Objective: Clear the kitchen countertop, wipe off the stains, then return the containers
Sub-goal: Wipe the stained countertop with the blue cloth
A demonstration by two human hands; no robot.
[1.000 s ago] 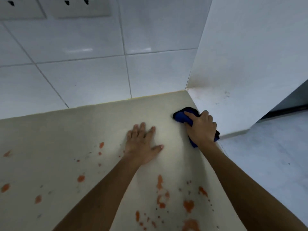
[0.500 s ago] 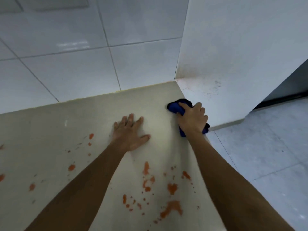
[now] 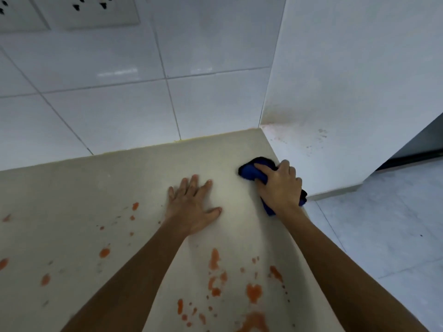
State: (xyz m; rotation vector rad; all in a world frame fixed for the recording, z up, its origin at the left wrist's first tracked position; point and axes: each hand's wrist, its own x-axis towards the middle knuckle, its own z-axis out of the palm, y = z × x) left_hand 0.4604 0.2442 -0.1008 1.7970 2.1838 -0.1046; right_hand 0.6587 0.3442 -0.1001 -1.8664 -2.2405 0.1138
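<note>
Orange stains (image 3: pixel 253 292) splattered over the near part of the beige bench (image 3: pixel 134 173), right hand (image 3: pixel 280 188) gripping a bunched-up blue cloth (image 3: pixel 249 172) at the bench's far right edge, left hand (image 3: pixel 191 204) flat beside it, fingers spread.

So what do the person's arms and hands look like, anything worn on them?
Both forearms are bare, with no sleeves in view. The left hand and right hand wear no gloves; no ring, watch or bracelet shows.
</note>
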